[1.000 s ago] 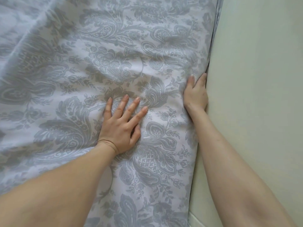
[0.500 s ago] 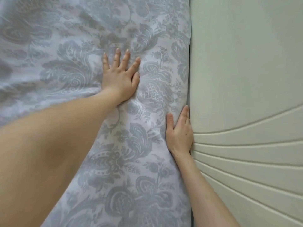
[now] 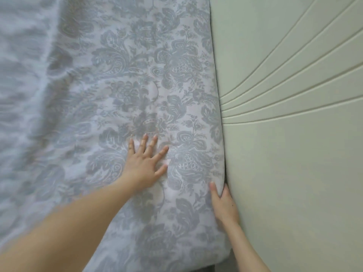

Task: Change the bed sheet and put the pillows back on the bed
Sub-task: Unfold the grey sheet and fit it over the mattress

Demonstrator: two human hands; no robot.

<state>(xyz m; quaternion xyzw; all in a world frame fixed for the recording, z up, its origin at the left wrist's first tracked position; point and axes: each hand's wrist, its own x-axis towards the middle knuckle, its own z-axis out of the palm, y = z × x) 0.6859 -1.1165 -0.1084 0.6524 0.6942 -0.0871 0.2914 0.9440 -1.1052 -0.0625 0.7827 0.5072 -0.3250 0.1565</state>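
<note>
A pale sheet (image 3: 121,79) with a grey floral pattern covers the mattress and fills most of the view. My left hand (image 3: 144,164) lies flat on it with fingers spread, pressing the cloth down. My right hand (image 3: 223,203) is at the sheet's right edge, fingers straight and pushed into the narrow gap between mattress and headboard; its fingertips are partly hidden there. No pillow is in view.
A cream padded headboard (image 3: 294,154) with curved stitched lines stands upright along the mattress's right side. The sheet's left part (image 3: 25,95) is rippled and blurred. A dark gap (image 3: 213,268) shows at the bottom under the mattress edge.
My view has shifted along the bed. My right hand has slid down along the headboard gap, still at the sheet's edge. My left hand stays flat on the sheet.
</note>
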